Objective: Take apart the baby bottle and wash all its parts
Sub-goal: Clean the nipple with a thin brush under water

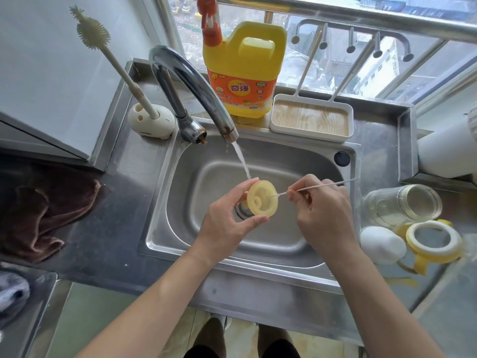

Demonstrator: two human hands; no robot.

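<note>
In the head view my main worry is the teat (262, 202). I hold it only by its rim over the sink (284, 161), right above the drain (241, 210), and it looks wet and slick. If my grip slackens while I work the thin brush (346, 180) against it, I judge it could pop free and drop into the basin. The brush is a long, springy wire. Pushed too hard or at a slant, it may bend, skid off the soft teat, or flick water up at me. The running water (242, 164) lands at the teat's upper edge, just beside my finger, so some will likely splash onto the bench. The glass bottle (402, 205) lies on its side on the bench to my right, near the collar ring (433, 241) and white cap (380, 244). A careless elbow could set it rolling.

My left hand (224, 228) reaches up from below, and its fingers (251, 180) are curled. The thumb underneath and the fingertips on top pinch the teat's rim, with its hollow face turned to the right. My right hand (325, 218) comes in from the right, its fingers pressed together and pinching the brush wire close to its tip. The tip touches the teat, and the rest of the wire trails past my knuckles toward the sink's right edge.
</note>
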